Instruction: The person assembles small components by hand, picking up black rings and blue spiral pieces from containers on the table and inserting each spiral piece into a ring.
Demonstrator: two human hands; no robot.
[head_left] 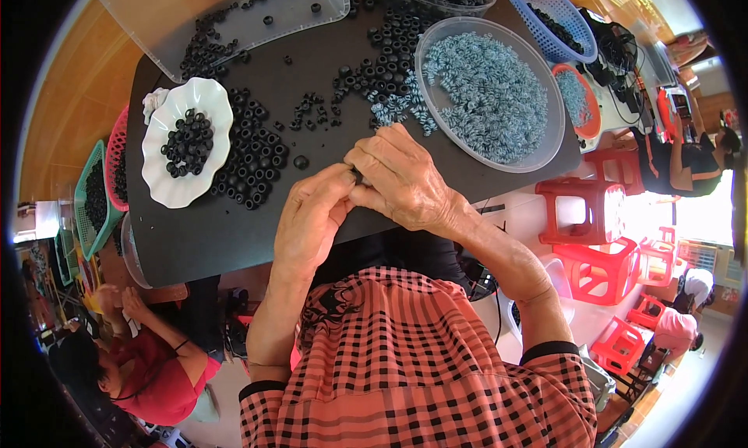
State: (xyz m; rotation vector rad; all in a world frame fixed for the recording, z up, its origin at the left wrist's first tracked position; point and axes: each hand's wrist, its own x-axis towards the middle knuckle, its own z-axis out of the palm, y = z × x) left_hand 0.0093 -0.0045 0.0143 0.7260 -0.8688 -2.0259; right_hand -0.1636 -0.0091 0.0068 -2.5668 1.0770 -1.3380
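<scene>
My left hand (315,210) and my right hand (401,175) meet over the table's near edge, fingers closed and fingertips together. Pinched between them is a small dark piece (356,175), mostly covered by the fingers. Just beyond my right hand lies a loose heap of small bluish metal springs (401,105). More springs fill a round clear tub (555,132) to the right. Left of my hands, black ring-shaped plastic parts (253,156) stand in a cluster, with one round black part (301,162) apart from them. Smaller black pieces (314,111) are scattered farther back.
A white scalloped dish (156,148) holds black parts at the left of the dark table (234,253). Clear bins stand along the back, and a blue basket (520,19) at the far right. Red stools (580,214) are on the right. A person in red (160,378) works at lower left.
</scene>
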